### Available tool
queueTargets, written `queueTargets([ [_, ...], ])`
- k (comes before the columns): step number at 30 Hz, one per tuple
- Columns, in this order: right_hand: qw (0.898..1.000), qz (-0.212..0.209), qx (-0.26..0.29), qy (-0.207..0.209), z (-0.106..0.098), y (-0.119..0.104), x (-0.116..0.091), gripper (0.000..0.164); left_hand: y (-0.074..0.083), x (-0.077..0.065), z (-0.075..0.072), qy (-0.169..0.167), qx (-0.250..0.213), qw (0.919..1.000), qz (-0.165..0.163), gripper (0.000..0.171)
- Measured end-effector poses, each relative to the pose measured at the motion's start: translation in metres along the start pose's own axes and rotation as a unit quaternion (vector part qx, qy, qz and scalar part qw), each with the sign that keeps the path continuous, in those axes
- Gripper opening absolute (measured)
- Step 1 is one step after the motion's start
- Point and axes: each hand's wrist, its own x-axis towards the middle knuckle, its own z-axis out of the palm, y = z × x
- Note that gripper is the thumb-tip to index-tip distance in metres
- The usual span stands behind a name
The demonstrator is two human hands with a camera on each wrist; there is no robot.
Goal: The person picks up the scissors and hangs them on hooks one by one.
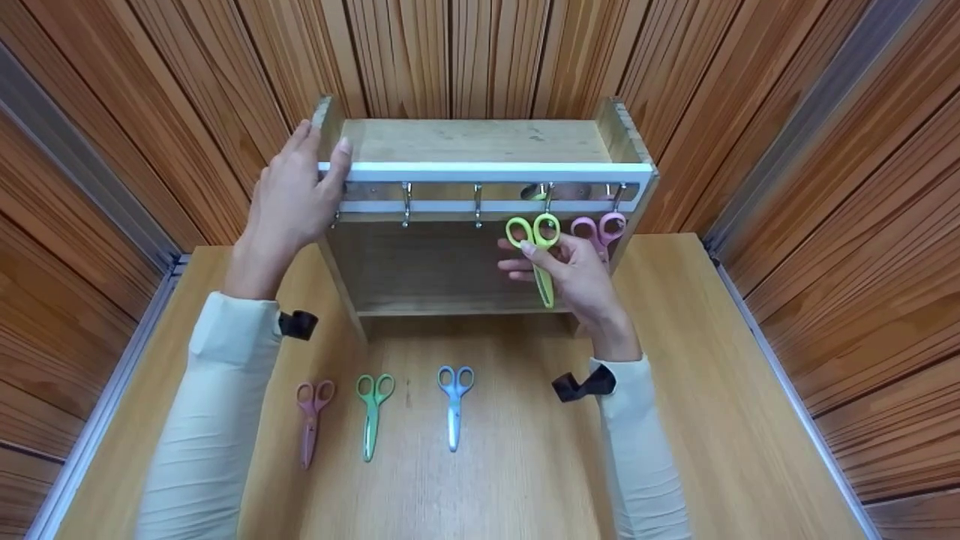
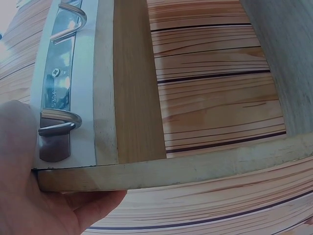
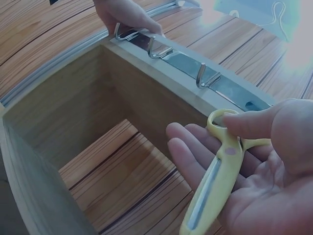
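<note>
In the head view my right hand point(image 1: 574, 274) pinches a pair of yellow scissors point(image 1: 544, 281) near the handle loops, blades pointing down. The right loop overlaps a metal hook point(image 1: 550, 196); whether it hangs on it I cannot tell. Across my palm lie the yellow scissors point(image 3: 215, 188) in the right wrist view, thumb on one loop. My left hand point(image 1: 292, 191) grips the upper left corner of a wooden rack point(image 1: 480, 139), its fingers behind the side panel point(image 2: 146, 171) in the left wrist view. Pink scissors point(image 1: 598, 232) hang at the rightmost hook, partly hidden behind my right hand.
On the table point(image 1: 510, 480) in front of the rack lie red scissors point(image 1: 310, 424), green scissors point(image 1: 372, 416) and blue scissors point(image 1: 454, 409). Hooks to the left, such as one point(image 1: 478, 206), hold nothing. Wood-panelled walls point(image 1: 847, 247) stand close on both sides and behind.
</note>
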Motion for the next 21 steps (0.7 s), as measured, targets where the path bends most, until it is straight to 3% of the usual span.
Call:
queueTargets([
  [16, 0.998, 0.024, -0.046, 0.021, -0.016, 0.028, -0.014, 0.043, 0.0, 0.001, 0.002, -0.007, 0.002, 0.9999, -0.011, 0.087],
  [21, 0.996, 0.061, -0.055, 0.017, -0.019, 0.041, -0.019, 0.045, -0.001, 0.0, 0.002, -0.005, -0.003, 0.9999, -0.011, 0.087],
])
